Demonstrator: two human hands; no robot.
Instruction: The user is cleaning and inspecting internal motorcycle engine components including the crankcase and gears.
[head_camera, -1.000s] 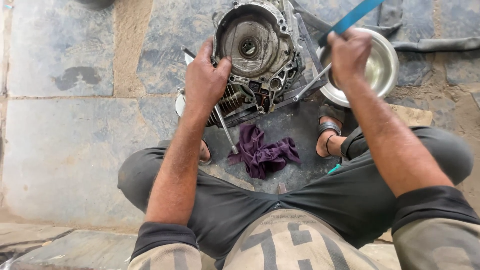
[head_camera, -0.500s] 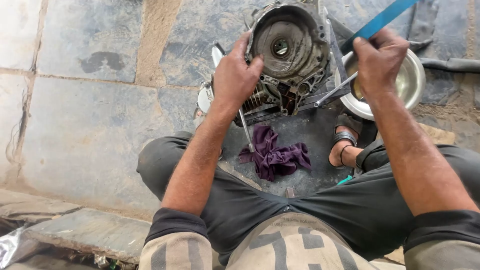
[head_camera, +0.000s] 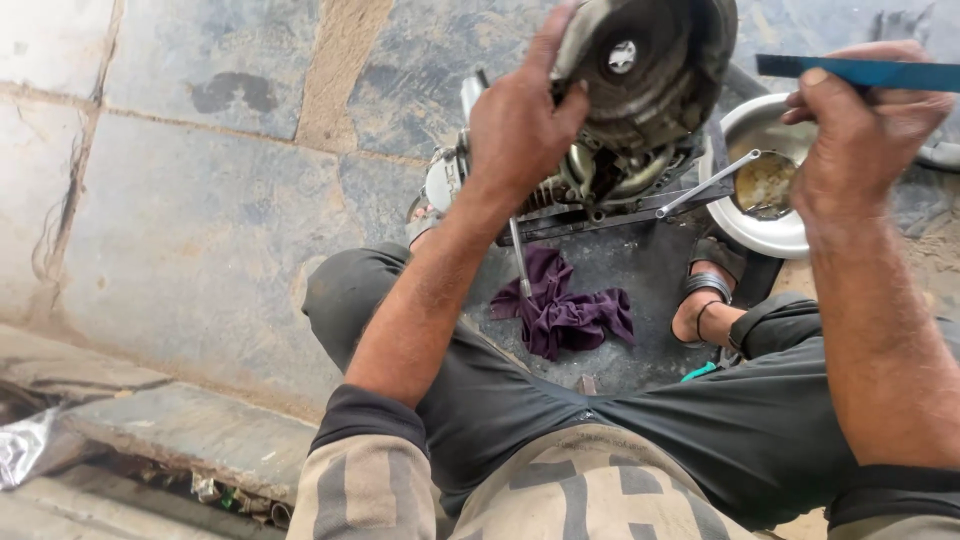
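Observation:
A grimy metal engine casing (head_camera: 640, 90) with a round open housing stands on the stone floor in front of me. My left hand (head_camera: 520, 125) grips its left rim. My right hand (head_camera: 865, 125) is closed around a flat blue tool (head_camera: 860, 72), held level above and to the right of the casing. Below the casing a purple rag (head_camera: 565, 310) lies crumpled on a dark mat, between my bent legs.
A steel bowl (head_camera: 760, 235) with oily residue sits right of the engine, and a thin metal rod (head_camera: 705, 185) leans over its rim. My sandalled foot (head_camera: 705, 300) rests beside the rag. A stone step edge with crumpled foil (head_camera: 25, 450) lies at the lower left.
The view has drawn closer and swung right. The casing now looks tipped up under my left hand. My right hand has turned the blue tool from slanted to nearly level.

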